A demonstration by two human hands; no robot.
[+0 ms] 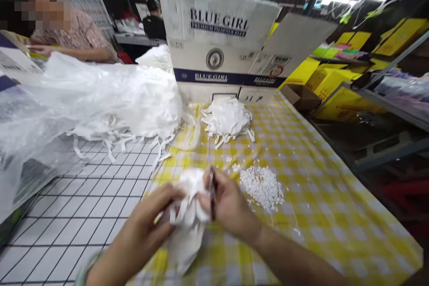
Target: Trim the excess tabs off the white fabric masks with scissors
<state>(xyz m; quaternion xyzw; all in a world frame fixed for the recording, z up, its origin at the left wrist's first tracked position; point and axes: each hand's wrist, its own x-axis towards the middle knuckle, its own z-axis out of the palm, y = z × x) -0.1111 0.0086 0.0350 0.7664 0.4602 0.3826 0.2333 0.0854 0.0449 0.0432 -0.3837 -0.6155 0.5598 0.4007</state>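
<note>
A white piece [191, 215], seemingly mid-work, sits between the grasping left hand [148, 218] and the right hand [232, 205], clenched round a dark tool [212, 196]; bits [263, 187] lie toward three o'clock, a perhaps finished pile [229, 117] at one, the likely remaining heap [150, 103] at eleven.
</note>
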